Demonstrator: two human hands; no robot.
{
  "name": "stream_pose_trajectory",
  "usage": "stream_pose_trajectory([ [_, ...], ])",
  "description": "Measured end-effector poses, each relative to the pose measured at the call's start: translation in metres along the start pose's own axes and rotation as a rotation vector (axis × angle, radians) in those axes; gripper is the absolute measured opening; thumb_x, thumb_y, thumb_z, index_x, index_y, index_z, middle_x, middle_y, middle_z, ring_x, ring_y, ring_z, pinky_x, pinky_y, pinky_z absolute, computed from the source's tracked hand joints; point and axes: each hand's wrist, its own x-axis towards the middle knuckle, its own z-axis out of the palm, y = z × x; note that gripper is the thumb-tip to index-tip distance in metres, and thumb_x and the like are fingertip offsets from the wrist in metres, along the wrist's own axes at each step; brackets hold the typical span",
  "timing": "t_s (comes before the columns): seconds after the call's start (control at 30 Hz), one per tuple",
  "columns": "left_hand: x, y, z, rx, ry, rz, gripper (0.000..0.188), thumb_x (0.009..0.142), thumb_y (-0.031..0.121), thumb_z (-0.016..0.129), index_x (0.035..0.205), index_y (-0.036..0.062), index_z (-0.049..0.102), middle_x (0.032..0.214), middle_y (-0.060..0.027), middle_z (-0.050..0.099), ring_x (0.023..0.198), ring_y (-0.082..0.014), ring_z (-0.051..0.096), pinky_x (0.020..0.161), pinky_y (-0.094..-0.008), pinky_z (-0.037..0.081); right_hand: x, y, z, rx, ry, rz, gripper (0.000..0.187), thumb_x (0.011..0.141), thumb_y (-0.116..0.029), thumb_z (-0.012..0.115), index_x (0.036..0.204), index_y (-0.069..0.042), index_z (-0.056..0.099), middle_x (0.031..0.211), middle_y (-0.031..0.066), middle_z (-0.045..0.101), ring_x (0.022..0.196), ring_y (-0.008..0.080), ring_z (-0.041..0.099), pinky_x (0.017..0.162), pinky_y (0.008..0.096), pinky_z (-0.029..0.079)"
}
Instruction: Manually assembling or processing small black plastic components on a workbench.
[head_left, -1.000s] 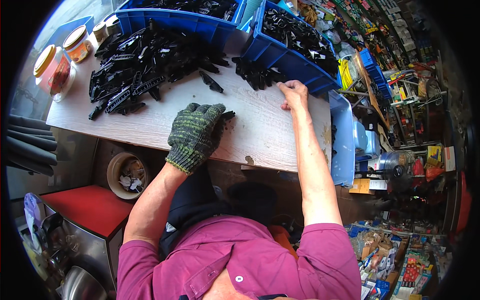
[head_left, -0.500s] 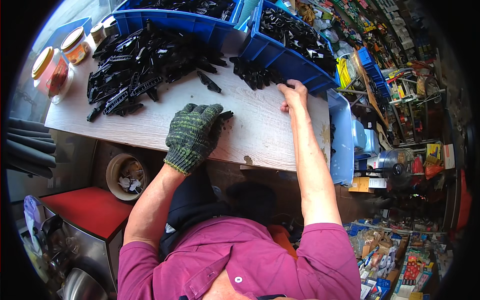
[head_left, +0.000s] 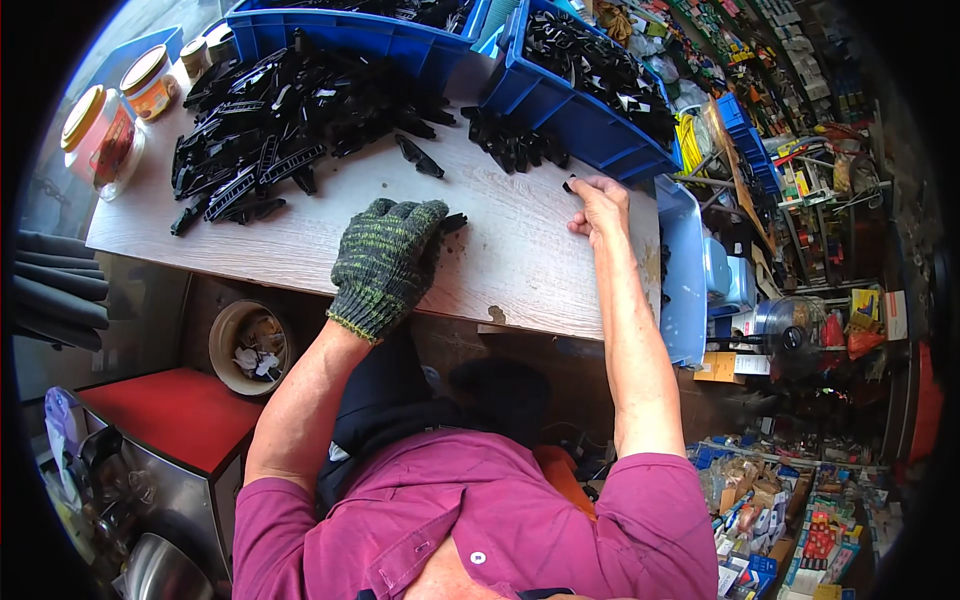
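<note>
My left hand [head_left: 388, 262], in a dark knitted glove flecked with green, is closed over the table near its front edge. It grips a black plastic part [head_left: 455, 222], whose end pokes out on the right; the rest is hidden by the glove. My bare right hand [head_left: 600, 208] pinches a small black piece [head_left: 569, 184] at its fingertips, too small to name. Just left and beyond it lies a small row of black plastic parts [head_left: 510, 142] against a blue crate. A single black part [head_left: 418, 156] lies farther in, between that row and a large heap [head_left: 270, 130].
Two blue crates [head_left: 590, 125] full of black parts stand along the table's far side. Lidded jars [head_left: 100, 135] are at the far left. A light blue bin [head_left: 683, 290] adjoins the right edge, and a waste bucket [head_left: 222, 345] sits below the front edge.
My right hand has drawn back slightly from the small row of parts, and a small black piece now shows at its fingertips. My gloved left hand has stayed nearly in place.
</note>
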Motion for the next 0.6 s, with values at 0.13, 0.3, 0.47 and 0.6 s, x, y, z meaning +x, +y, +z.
stream_pose_trajectory([
  [0.13, -0.002, -0.001, 0.0, 0.029, -0.01, -0.011, 0.028, 0.083, 0.01, 0.071, 0.111, 0.0088, 0.071, 0.098, -0.0107, 0.072, 0.089, -0.0343, 0.065, 0.076, -0.046, 0.053, -0.002, -0.001, 0.008, -0.07, 0.044, 0.013, 0.033, 0.082, -0.024, 0.081, 0.1, -0.001, 0.064, 0.064, 0.0036, 0.055, 0.043, 0.0119, 0.049, 0.038, 0.0324, 0.051],
  [0.3, -0.002, -0.001, 0.003, 0.009, 0.018, 0.002, 0.028, 0.083, 0.011, 0.071, 0.111, 0.009, 0.071, 0.098, -0.0105, 0.072, 0.089, -0.0342, 0.065, 0.077, -0.0459, 0.053, -0.002, -0.006, 0.016, -0.25, 0.123, -0.021, 0.031, 0.08, -0.024, 0.08, 0.088, 0.002, 0.066, 0.064, 0.0057, 0.057, 0.043, 0.0124, 0.048, 0.037, 0.0317, 0.049],
  [0.47, -0.003, -0.001, 0.002, 0.002, 0.025, -0.004, 0.028, 0.083, 0.012, 0.072, 0.111, 0.0091, 0.07, 0.098, -0.0112, 0.072, 0.089, -0.0345, 0.065, 0.076, -0.0467, 0.053, -0.005, -0.003, 0.017, -0.252, 0.151, -0.069, 0.028, 0.08, -0.022, 0.078, 0.084, 0.003, 0.066, 0.062, 0.0064, 0.057, 0.043, 0.0131, 0.049, 0.036, 0.0314, 0.048],
  [0.6, -0.003, -0.003, 0.002, 0.031, 0.002, -0.002, 0.029, 0.083, 0.013, 0.071, 0.112, 0.0092, 0.07, 0.099, -0.0119, 0.072, 0.09, -0.0354, 0.065, 0.076, -0.0476, 0.052, -0.004, 0.003, 0.015, -0.253, 0.144, -0.077, 0.028, 0.081, -0.022, 0.077, 0.086, 0.004, 0.067, 0.062, 0.0067, 0.057, 0.044, 0.0133, 0.05, 0.037, 0.0309, 0.049],
])
